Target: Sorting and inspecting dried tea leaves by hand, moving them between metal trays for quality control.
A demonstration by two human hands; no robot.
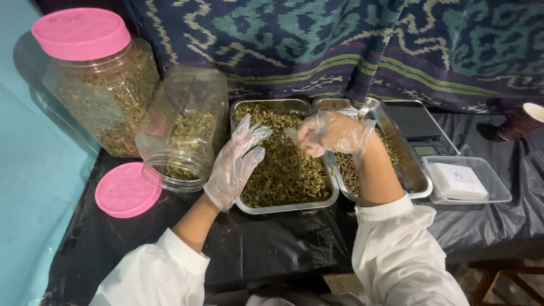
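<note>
Your gloved left hand (237,161) hovers flat with fingers spread and holding nothing, over the left side of the metal tray (286,205) of dried green-brown leaves (286,164), while your gloved right hand (331,135) is curled above the tray's far right corner, pinching what seems to be a small pale scoop (290,134). Left of the tray a clear jar (184,127) lies tipped with its mouth toward you, its round pink lid (126,190) flat on the black surface (272,243) near it, and a taller jar with a pink cap (80,33) stands far left. Right of the second tray (416,184) sit a dark scale (416,127) and a clear box (496,190) holding a white pad.
</note>
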